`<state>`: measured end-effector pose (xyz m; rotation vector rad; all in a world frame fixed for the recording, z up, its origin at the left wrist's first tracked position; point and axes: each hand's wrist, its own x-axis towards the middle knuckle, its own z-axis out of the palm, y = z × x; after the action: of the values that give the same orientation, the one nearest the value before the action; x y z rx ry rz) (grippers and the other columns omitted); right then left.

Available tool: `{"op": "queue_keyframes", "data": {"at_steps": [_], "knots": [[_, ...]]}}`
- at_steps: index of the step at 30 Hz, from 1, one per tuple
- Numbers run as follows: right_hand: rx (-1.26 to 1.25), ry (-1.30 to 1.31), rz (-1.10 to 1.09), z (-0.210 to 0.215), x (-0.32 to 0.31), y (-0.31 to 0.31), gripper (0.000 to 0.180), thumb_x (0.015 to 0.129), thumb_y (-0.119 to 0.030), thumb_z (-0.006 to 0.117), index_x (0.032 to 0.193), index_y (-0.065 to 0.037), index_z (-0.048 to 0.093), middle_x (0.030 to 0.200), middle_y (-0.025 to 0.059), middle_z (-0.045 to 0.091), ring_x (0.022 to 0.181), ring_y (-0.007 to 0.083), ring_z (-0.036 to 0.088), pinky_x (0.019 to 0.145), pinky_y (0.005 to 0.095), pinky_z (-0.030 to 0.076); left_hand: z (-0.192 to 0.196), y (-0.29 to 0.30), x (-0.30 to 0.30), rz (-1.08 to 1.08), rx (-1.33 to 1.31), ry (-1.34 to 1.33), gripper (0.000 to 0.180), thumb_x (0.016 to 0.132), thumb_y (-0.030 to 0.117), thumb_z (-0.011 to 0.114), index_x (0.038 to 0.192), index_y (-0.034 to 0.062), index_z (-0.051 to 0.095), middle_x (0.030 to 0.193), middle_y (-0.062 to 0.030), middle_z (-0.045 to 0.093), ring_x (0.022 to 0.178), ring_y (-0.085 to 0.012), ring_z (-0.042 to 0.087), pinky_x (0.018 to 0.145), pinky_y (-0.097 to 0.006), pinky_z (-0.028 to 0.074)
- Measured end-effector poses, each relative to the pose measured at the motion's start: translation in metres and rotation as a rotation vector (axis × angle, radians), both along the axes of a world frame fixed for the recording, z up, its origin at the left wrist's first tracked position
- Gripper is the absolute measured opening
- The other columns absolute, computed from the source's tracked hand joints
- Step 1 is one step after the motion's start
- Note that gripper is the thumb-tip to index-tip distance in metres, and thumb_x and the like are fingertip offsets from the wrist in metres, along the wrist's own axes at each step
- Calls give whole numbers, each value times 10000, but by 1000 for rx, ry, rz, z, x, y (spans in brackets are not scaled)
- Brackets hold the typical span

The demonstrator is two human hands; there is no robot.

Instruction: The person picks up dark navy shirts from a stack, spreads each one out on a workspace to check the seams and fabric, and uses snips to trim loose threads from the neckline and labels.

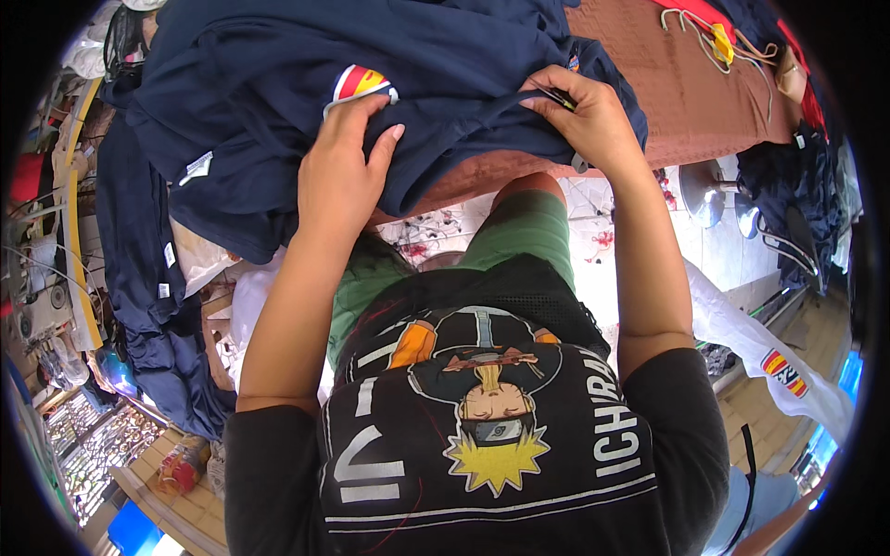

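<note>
Over brown cloth [705, 93], I see the left hand [345, 165], spread, apparently steadying a navy-blue fabric garment [250, 88] that the right hand [593, 113] pinches taut.

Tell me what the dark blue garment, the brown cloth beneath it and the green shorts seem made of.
Dark blue garment: matte fabric, perhaps cotton or a blend, given its soft, dull folds. Brown cloth: probably a thin textile, faintly sheeny, with fine wrinkles. Green shorts: matte fabric, softly creased; the fibre is too fine to tell.
</note>
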<state>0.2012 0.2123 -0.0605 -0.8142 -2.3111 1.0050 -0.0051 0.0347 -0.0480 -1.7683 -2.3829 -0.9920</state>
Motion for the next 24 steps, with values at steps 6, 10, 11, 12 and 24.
{"op": "queue_keyframes", "data": {"at_steps": [6, 10, 11, 12, 24], "knots": [[-35, 27, 1, -3, -1, -2, 142, 836, -56, 693, 969, -23, 656, 855, 25, 676, 773, 75, 582, 752, 228, 479, 17, 16, 35, -199, 211, -52, 268, 779, 157, 732, 1022, 61, 671, 1034, -54, 616, 878, -244, 617, 757, -336, 502], [-54, -2, -13, -2, 6, -5, 111, 835, -25, 680, 942, -10, 653, 850, 19, 674, 778, 70, 590, 728, 221, 483, -17, 27, 35, -217, 29, -75, 202, 817, 122, 710, 1008, 57, 693, 1028, -49, 661, 833, -183, 656, 738, -254, 508], [-87, -24, -28, 0, 7, -9, 103, 835, -21, 679, 934, -9, 653, 849, 14, 672, 765, 65, 589, 692, 218, 488, -23, 27, 32, -216, 53, -135, 187, 822, 119, 704, 993, 44, 693, 1004, -51, 675, 823, -180, 661, 742, -251, 508], [-120, -47, -42, 0, 8, -12, 95, 834, -16, 677, 925, -9, 653, 848, 9, 670, 751, 60, 588, 655, 216, 493, -26, 26, 30, -212, 77, -196, 173, 827, 115, 699, 978, 31, 693, 980, -52, 688, 813, -177, 665, 746, -248, 508], [-117, -64, -33, 10, 16, -16, 137, 844, -4, 656, 973, -50, 666, 886, -1, 652, 755, 71, 575, 672, 229, 488, 20, -17, -36, -564, 190, -621, 268, 866, 184, 631, 665, 9, 600, 1001, -98, 643, 800, -120, 577, 827, -273, 413]]}}
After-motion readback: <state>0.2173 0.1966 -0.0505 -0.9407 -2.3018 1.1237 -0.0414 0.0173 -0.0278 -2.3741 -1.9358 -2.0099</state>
